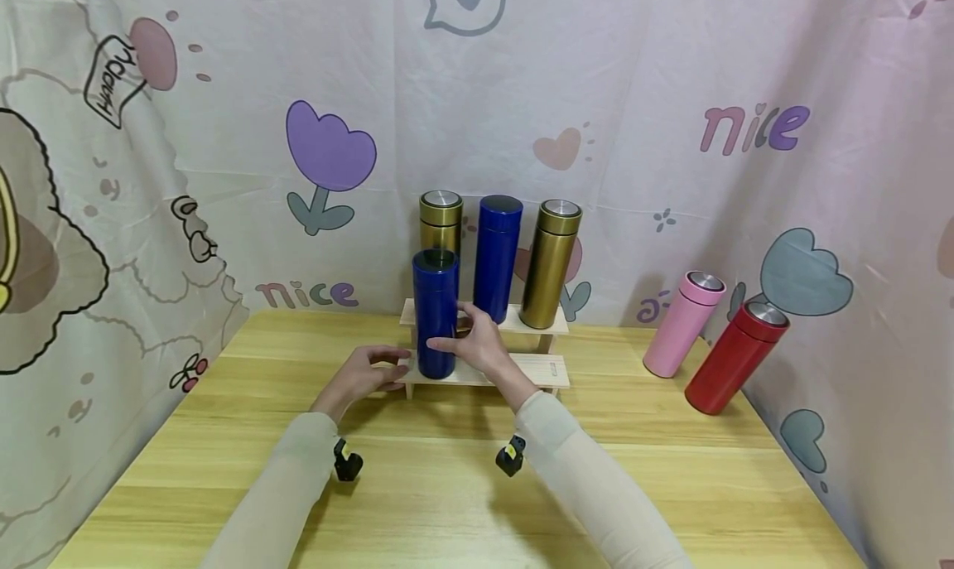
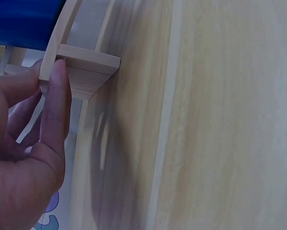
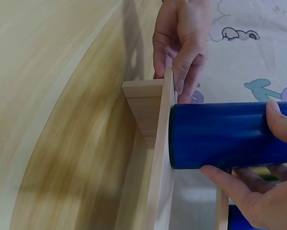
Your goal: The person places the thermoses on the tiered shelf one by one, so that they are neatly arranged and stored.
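A dark blue thermos flask (image 1: pixel 426 316) stands upright near the left end of the lower shelf of a wooden two-step rack (image 1: pixel 514 370). My right hand (image 1: pixel 483 344) holds this flask from its right side, thumb and fingers on opposite sides of its body. In the right wrist view the flask's base (image 3: pixel 182 136) meets the shelf board. With thumb and fingers, my left hand (image 1: pixel 361 374) pinches the left end of the lower shelf. The left wrist view shows the fingertips at the board (image 2: pixel 51 55), just by its supporting leg (image 2: pixel 93 64).
On the upper step stand a gold flask (image 1: pixel 440 231), partly hidden by the front blue one, another blue flask (image 1: pixel 495 258) and a second gold flask (image 1: pixel 550 267). A pink flask (image 1: pixel 681 325) and a red flask (image 1: pixel 736 358) stand at the table's right. A printed cloth (image 1: pixel 477 97) hangs behind.
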The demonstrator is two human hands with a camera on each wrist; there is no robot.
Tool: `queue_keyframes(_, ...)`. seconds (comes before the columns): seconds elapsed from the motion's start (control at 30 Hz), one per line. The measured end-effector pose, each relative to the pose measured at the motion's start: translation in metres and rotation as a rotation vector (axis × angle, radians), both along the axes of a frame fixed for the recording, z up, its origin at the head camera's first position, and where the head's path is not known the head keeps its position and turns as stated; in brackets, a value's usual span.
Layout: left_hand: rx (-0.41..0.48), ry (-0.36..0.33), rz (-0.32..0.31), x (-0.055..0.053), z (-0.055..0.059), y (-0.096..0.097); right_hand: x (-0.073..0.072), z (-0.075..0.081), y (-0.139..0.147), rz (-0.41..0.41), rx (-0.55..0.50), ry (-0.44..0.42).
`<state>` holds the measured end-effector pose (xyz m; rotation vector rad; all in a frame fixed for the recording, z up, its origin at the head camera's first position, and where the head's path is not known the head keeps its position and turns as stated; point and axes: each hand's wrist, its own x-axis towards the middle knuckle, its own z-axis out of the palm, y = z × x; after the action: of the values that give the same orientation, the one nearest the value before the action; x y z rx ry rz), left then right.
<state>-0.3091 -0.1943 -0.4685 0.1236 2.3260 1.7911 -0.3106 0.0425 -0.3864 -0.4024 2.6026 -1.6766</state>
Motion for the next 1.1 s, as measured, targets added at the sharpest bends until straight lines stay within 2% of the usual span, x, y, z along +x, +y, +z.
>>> queue_keyframes(0.6,0.011,0.015,-0.013,-0.002,0.000,0.000,0.001,-0.003,0.001,0.042,0.004,-0.004)
queue_keyframes(0.73,-0.011,0.019,-0.008,-0.001,-0.001,0.000,0.002,-0.002,0.003,0.053,0.008,-0.012)
queue_keyframes(0.93,-0.037,0.008,0.015,-0.001,0.000,0.000,0.006,0.002,0.017,0.088,-0.025,-0.046)
queue_keyframes(1.1,-0.034,0.009,0.019,-0.002,0.000,0.001,0.008,0.007,0.036,0.122,-0.025,-0.041)
